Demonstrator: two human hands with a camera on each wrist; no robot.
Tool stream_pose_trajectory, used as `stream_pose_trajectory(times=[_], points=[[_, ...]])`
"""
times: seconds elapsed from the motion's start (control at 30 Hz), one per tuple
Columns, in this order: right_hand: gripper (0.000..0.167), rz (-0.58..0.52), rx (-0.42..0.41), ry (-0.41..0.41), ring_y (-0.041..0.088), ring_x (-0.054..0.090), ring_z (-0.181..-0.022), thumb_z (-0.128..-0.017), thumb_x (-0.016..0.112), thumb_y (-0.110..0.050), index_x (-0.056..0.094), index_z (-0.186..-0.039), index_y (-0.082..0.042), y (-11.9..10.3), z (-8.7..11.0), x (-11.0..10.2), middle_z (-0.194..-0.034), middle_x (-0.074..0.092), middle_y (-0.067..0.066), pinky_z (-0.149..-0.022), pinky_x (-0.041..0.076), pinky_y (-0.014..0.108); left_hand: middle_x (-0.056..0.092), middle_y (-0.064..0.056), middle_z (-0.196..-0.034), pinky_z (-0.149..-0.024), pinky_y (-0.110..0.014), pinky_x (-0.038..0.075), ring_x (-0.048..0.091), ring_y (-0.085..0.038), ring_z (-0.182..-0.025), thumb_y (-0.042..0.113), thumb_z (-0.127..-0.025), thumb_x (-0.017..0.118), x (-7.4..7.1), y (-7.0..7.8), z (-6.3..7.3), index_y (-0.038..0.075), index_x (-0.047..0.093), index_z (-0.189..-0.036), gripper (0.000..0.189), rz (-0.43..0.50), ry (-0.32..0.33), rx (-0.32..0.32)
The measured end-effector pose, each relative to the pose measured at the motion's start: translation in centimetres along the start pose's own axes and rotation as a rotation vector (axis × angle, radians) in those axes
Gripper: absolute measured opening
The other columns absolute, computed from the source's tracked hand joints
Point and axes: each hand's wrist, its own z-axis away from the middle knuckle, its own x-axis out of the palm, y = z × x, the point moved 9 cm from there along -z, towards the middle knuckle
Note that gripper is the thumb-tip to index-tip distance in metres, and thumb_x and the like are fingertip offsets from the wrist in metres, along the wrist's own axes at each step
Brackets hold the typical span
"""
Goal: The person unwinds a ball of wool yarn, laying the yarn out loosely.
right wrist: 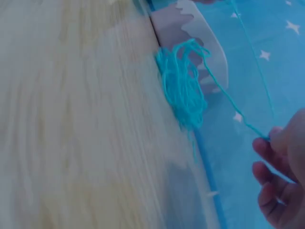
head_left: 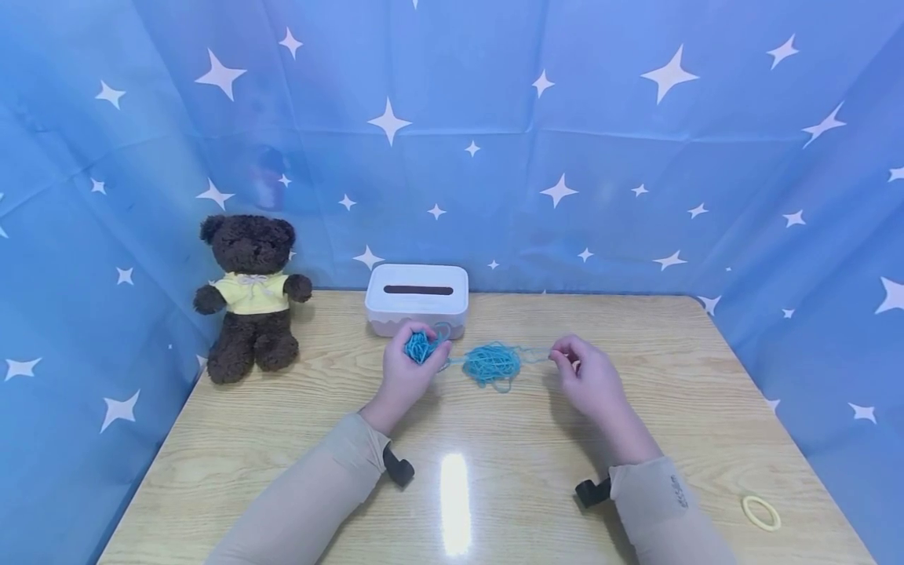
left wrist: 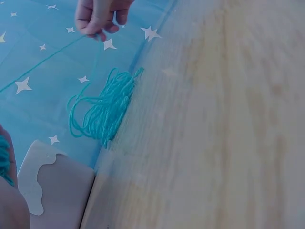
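Note:
In the head view my left hand (head_left: 410,373) holds a small bundle of blue-green yarn (head_left: 418,348) in its curled fingers, just in front of the white tissue box. My right hand (head_left: 588,377) pinches a strand of the same yarn between thumb and fingertips. A loose heap of yarn (head_left: 492,363) lies on the table between the two hands. One strand (right wrist: 255,59) runs from the pinched fingers toward the left hand, and another (right wrist: 228,98) leads down to the heap (right wrist: 181,88). The left wrist view catches only part of the left hand (left wrist: 12,205) at its edge.
The tissue box (head_left: 417,302) with a slotted lid stands at the table's back edge. A brown teddy bear (head_left: 254,294) in a yellow top sits at the back left. A pale yellow ring (head_left: 761,513) lies at the front right. A starry blue curtain (head_left: 452,94) surrounds the table.

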Motion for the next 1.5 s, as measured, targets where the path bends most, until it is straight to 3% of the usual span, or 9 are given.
stream_pose_trajectory(times=[0.1,0.37,0.57,0.73,0.87,1.0,1.13,1.27,1.5], points=[[0.012,0.047,0.01,-0.025,0.021,0.065,-0.085,-0.111,0.064,-0.019,0.073,-0.113,-0.01,1.0,0.2,-0.3,-0.105,0.077,0.01,-0.073,0.052,0.033,0.067,-0.015,-0.107,-0.084,-0.017,0.058,0.067,-0.006,-0.098,-0.001,-0.096,0.078,-0.2,0.2,0.0,-0.002,0.063,-0.107,0.018,-0.002,0.023,0.005],[0.015,0.154,0.095,-0.141,0.02,0.069,-0.087,-0.109,0.066,-0.021,0.077,-0.11,-0.011,3.5,0.9,-0.2,-0.099,0.078,0.006,-0.076,0.054,0.04,0.066,-0.014,-0.094,-0.075,-0.016,0.055,0.064,-0.006,-0.085,0.0,-0.099,0.076,-1.1,0.6,0.0,-0.002,0.062,-0.102,0.014,-0.025,0.138,0.067],[0.017,0.178,0.095,-0.204,0.02,0.072,-0.09,-0.106,0.073,-0.027,0.082,-0.109,-0.014,3.1,0.9,1.0,-0.103,0.079,0.006,-0.08,0.058,0.045,0.066,-0.018,-0.095,-0.078,-0.017,0.055,0.064,-0.008,-0.089,-0.004,-0.097,0.077,-0.7,0.6,-0.1,-0.003,0.063,-0.101,0.015,-0.011,0.11,0.068],[0.023,0.162,0.067,-0.127,0.021,0.072,-0.091,-0.107,0.072,-0.032,0.08,-0.116,-0.013,1.1,0.8,1.1,-0.11,0.079,0.007,-0.079,0.059,0.044,0.067,-0.018,-0.099,-0.079,-0.017,0.057,0.066,-0.009,-0.092,-0.002,-0.099,0.075,-0.5,0.5,-0.1,-0.002,0.063,-0.103,0.013,-0.013,0.077,0.037],[0.025,0.009,-0.016,-0.08,0.018,0.069,-0.088,-0.108,0.072,-0.031,0.079,-0.123,-0.012,-2.1,0.7,2.1,-0.114,0.079,0.007,-0.071,0.058,0.033,0.067,-0.018,-0.1,-0.082,-0.018,0.058,0.066,-0.009,-0.095,-0.001,-0.099,0.076,-0.4,0.5,-0.1,-0.002,0.062,-0.103,0.014,-0.015,0.066,0.029],[0.033,-0.162,-0.101,-0.169,0.013,0.068,-0.082,-0.106,0.075,-0.029,0.076,-0.133,-0.01,-5.9,0.8,4.9,-0.11,0.079,0.007,-0.067,0.058,0.026,0.067,-0.017,-0.102,-0.083,-0.018,0.058,0.067,-0.009,-0.096,-0.001,-0.098,0.078,-0.3,0.6,-0.1,-0.001,0.063,-0.104,0.016,-0.008,0.057,0.037],[0.042,-0.204,-0.133,-0.312,0.007,0.066,-0.075,-0.106,0.076,-0.033,0.073,-0.142,-0.011,-8.6,0.8,8.2,-0.107,0.081,0.004,-0.064,0.058,0.025,0.068,-0.018,-0.103,-0.079,-0.017,0.06,0.068,-0.007,-0.092,-0.001,-0.096,0.079,-0.3,0.7,-0.1,-0.002,0.062,-0.105,0.019,0.001,0.05,0.046],[0.036,-0.169,-0.137,-0.375,0.004,0.066,-0.073,-0.105,0.076,-0.031,0.077,-0.137,-0.014,-9.5,0.7,10.0,-0.109,0.084,0.002,-0.061,0.056,0.024,0.069,-0.02,-0.105,-0.081,-0.017,0.06,0.068,-0.007,-0.093,0.0,-0.096,0.081,-0.2,0.8,-0.1,-0.002,0.062,-0.107,0.022,-0.015,0.039,0.056],[0.017,-0.161,-0.121,-0.255,0.008,0.06,-0.072,-0.105,0.076,-0.021,0.085,-0.117,-0.012,-8.8,-0.1,8.0,-0.098,0.083,0.003,-0.063,0.052,0.024,0.07,-0.017,-0.125,-0.106,-0.022,0.056,0.067,-0.015,-0.121,0.004,-0.092,0.086,0.1,0.5,-0.3,0.003,0.063,-0.122,0.038,-0.049,-0.02,0.024]])
